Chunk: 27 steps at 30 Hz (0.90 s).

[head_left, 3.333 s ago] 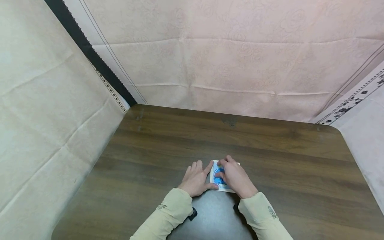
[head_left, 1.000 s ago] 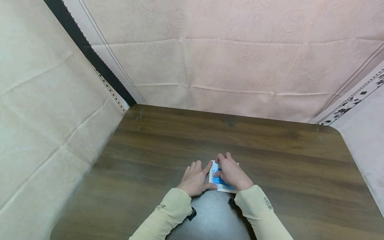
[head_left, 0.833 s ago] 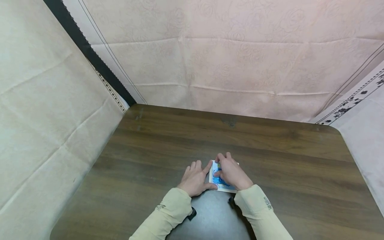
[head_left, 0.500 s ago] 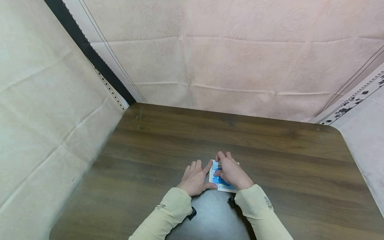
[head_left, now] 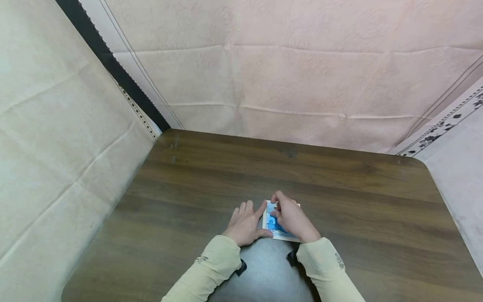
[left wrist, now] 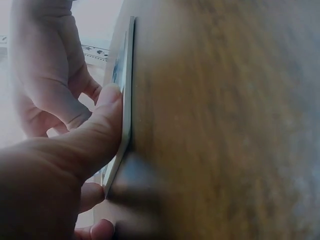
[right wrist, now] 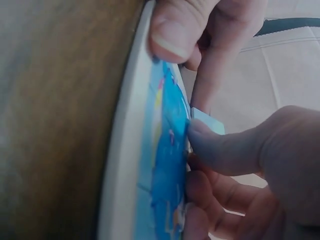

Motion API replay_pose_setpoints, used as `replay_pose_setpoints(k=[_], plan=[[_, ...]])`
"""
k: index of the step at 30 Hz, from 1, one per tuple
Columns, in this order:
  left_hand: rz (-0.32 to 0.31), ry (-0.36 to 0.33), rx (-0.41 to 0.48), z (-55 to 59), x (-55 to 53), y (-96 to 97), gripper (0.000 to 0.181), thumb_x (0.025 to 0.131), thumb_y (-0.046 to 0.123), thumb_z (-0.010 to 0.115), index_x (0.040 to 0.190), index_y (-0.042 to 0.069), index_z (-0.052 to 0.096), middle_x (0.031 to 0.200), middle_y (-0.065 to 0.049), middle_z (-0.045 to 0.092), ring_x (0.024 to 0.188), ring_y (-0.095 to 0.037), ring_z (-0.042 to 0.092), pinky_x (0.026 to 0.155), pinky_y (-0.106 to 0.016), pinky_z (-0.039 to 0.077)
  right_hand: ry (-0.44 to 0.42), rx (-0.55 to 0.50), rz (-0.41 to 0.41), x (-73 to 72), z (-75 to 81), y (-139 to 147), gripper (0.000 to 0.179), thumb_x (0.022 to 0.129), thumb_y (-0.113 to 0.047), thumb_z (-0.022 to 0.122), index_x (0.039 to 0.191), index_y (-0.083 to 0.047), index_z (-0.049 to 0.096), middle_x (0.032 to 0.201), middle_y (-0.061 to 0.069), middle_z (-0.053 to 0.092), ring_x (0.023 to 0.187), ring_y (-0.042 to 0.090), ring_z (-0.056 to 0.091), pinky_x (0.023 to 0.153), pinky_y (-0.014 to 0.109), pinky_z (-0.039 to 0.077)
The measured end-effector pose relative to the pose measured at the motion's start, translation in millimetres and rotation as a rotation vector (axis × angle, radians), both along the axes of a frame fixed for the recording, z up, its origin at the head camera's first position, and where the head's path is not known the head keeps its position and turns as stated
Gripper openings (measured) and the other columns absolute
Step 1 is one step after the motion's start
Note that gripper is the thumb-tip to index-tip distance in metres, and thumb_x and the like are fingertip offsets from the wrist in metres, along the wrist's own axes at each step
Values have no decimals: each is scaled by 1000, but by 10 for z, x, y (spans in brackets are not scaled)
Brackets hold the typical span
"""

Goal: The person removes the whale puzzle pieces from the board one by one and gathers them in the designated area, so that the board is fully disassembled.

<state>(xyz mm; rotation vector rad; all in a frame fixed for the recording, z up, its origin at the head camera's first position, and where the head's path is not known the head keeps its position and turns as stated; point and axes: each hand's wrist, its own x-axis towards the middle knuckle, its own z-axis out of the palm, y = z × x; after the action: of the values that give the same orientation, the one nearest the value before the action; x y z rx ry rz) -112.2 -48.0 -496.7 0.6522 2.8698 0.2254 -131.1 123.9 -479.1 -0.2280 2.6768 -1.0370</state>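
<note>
Puzzle board (right wrist: 122, 145) touches the spread left hand (head_left: 243, 225) while the right hand (head_left: 297, 219) pinches a piece (right wrist: 211, 121)

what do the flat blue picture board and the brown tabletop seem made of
Flat blue picture board with pale border: perhaps cardboard or thin wood, its printed face smooth-looking; the straight, pale edge suggests this.
Brown wood-grained tabletop: wood or laminate, smooth, with a faint sheen; the streaked grain fits either.

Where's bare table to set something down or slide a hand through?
Wide bare table left of the left hand, right of the right hand, and beyond both, up to the back cloth. Crowded: the puzzle board, hemmed in by both hands, the right one pinching a piece.
</note>
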Motion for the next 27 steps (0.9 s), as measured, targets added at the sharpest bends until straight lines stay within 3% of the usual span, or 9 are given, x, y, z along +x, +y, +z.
replay_pose_setpoints(k=[5,9,14,18,27], plan=[[4,17,60,-12,19,7,93,78,70,61,151,18,35,99,-4,43,87,-19,37,71,-28,31,35,-1,-20,19,-33,10,25,89,-5,69,107,-12,55,81,3,55,71,18,54,73,35,49],[-24,55,113,-6,36,4,83,76,66,66,137,15,45,105,-5,47,93,-21,42,73,-31,34,54,-22,-32,30,-47,15,24,88,-4,69,106,-12,57,81,3,55,70,18,53,71,34,48],[-121,128,68,29,35,3,64,78,65,65,120,18,60,101,0,54,92,-19,47,75,-32,37,53,-45,-48,45,-58,29,22,88,-1,67,105,-12,57,77,3,54,65,17,50,68,33,45],[-177,161,9,93,27,20,56,80,65,64,115,21,69,104,3,60,93,-17,52,78,-33,39,54,-46,-63,51,-64,45,22,89,-4,69,105,-12,57,77,3,54,66,18,50,69,33,45],[-187,86,0,187,-7,61,48,80,60,68,108,21,71,93,4,61,85,-16,54,75,-33,38,86,-161,-120,103,-62,105,21,89,-11,71,104,-15,57,78,2,54,70,18,51,70,33,45]])
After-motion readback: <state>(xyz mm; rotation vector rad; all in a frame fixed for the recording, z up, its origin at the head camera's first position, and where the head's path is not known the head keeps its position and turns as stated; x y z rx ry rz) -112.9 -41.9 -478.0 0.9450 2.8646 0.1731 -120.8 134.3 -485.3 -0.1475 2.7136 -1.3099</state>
